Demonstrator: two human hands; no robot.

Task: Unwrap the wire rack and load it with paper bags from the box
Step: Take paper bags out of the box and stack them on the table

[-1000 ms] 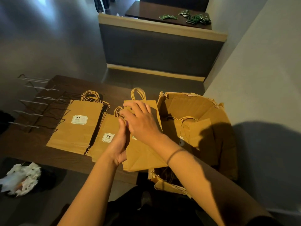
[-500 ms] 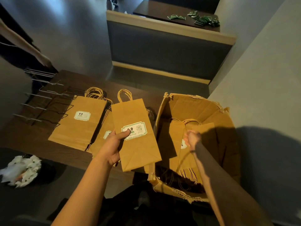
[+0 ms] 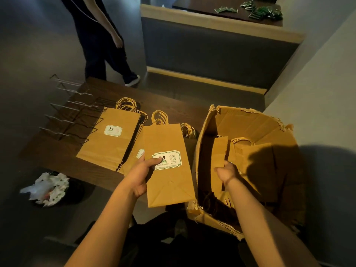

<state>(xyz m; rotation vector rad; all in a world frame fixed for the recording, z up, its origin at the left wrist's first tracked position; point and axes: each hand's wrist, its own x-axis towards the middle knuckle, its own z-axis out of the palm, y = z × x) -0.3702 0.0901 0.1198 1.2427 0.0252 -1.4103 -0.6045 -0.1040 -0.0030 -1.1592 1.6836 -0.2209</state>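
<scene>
My left hand (image 3: 141, 175) grips a flat brown paper bag (image 3: 169, 182) with a white label, thumb on the label, above the dark table's front edge. My right hand (image 3: 228, 172) is inside the torn cardboard box (image 3: 248, 122) and pinches the edge of an upright paper bag (image 3: 219, 153). More bags (image 3: 258, 164) stand in the box. A stack of bags (image 3: 109, 143) lies flat on the table, and another stack (image 3: 137, 149) is partly under the held bag. The wire rack (image 3: 71, 116) lies at the table's left end with nothing on its prongs.
The dark wooden table (image 3: 63, 157) holds the stacks. A person in dark clothes (image 3: 104, 45) walks past behind its far left corner. A bin with crumpled white wrapping (image 3: 48, 187) stands on the floor at left. A bench back (image 3: 212, 45) and a wall (image 3: 317, 93) lie beyond.
My right hand left the held bag and went into the box, where it now pinches a bag. My left hand keeps the labelled bag. A person has walked into view behind the table.
</scene>
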